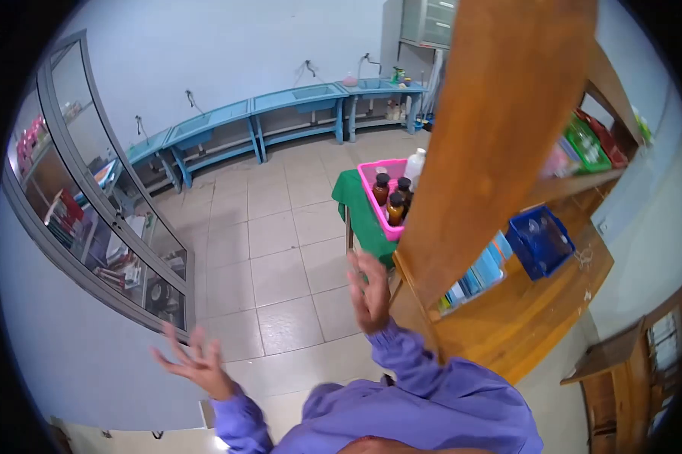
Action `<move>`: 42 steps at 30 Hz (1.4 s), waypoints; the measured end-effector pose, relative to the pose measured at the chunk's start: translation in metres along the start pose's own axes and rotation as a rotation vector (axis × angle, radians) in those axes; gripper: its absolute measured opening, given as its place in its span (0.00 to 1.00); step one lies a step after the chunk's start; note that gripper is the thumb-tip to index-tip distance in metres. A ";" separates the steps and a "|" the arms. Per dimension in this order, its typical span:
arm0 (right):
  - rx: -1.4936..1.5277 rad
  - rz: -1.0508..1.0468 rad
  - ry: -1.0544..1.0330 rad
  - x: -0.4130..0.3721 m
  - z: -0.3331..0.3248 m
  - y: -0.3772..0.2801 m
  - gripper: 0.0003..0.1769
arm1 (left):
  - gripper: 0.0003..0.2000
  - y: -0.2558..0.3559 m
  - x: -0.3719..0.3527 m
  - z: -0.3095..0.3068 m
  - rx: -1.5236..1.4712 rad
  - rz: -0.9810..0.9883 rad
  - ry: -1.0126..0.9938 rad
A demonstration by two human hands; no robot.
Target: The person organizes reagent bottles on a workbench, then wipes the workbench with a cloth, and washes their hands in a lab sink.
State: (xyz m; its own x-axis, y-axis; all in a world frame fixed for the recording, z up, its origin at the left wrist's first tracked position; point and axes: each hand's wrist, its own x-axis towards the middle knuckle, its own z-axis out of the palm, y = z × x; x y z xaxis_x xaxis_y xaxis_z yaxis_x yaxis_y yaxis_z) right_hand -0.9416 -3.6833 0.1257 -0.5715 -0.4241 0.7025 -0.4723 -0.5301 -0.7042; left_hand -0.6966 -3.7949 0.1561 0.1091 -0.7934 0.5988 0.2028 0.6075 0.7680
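Note:
My left hand (197, 365) is raised over the floor at the lower left, fingers spread, with nothing in it. My right hand (371, 291) is lifted near the middle, its fingers stretched upward and apart, also holding nothing. Just beyond my right hand stands a pink basket (394, 232) on a table with a green cloth (352, 216). Inside it are several brown bottles (381, 189) with dark caps and a white bottle (415, 164). The wooden post partly hides the basket's right side.
A wooden post (500, 113) rises close on my right, beside a wooden shelf (477, 340) with a blue basket (539, 242) and a box of books (473, 280). A glass-door cabinet (118, 219) stands left. Blue sink counters (295, 100) line the far wall; tiled floor (273, 265) lies between.

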 end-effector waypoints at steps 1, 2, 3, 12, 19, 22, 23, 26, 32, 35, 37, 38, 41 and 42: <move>-0.011 -0.109 0.016 0.041 0.020 0.010 0.22 | 0.43 0.009 0.042 0.015 -0.022 0.036 0.042; -0.002 -0.182 0.077 0.080 0.038 0.019 0.22 | 0.42 0.005 0.082 0.024 -0.085 0.156 -0.014; 0.009 -0.256 0.140 0.117 0.056 0.027 0.21 | 0.40 -0.001 0.118 0.033 -0.148 0.279 -0.072; 0.667 0.071 0.527 0.324 0.131 0.187 0.19 | 0.31 -0.153 0.330 0.182 -1.188 -0.460 -0.274; 0.333 -0.143 0.727 0.458 0.128 0.312 0.20 | 0.31 -0.276 0.417 0.335 0.220 0.471 0.036; 0.596 -0.149 0.788 0.513 0.113 0.351 0.20 | 0.31 -0.303 0.454 0.381 0.153 0.407 0.000; 1.093 0.018 0.677 0.532 0.100 0.363 0.18 | 0.29 -0.320 0.470 0.394 -0.101 0.158 -0.112; 1.332 0.138 0.539 0.582 0.107 0.413 0.18 | 0.27 -0.379 0.533 0.419 -1.318 -0.841 -0.398; -0.587 -0.330 0.714 0.661 0.158 0.516 0.19 | 0.27 -0.481 0.587 0.505 -0.278 -0.173 -0.094; -0.059 -0.165 0.667 0.688 0.182 0.569 0.19 | 0.26 -0.528 0.602 0.528 -0.130 -0.013 -0.078; 0.348 0.043 0.652 0.701 0.194 0.600 0.20 | 0.27 -0.564 0.607 0.534 -0.199 -0.170 -0.150; 0.315 0.060 0.614 0.707 0.201 0.617 0.20 | 0.27 -0.583 0.611 0.539 -0.232 -0.243 -0.192; 0.193 0.096 0.526 0.729 0.219 0.677 0.20 | 0.29 -0.644 0.621 0.576 -0.266 -0.469 -0.195; 0.138 0.108 0.502 0.739 0.222 0.702 0.20 | 0.28 -0.663 0.629 0.597 -0.281 -0.492 -0.218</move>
State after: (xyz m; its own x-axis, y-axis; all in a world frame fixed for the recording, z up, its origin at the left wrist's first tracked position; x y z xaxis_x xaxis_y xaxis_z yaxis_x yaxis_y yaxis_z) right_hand -1.5459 -4.5319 0.1733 -0.8786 -0.0960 0.4678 -0.3201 -0.6087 -0.7260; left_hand -1.3438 -4.6740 0.1591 -0.2589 -0.9344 0.2445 0.4316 0.1145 0.8947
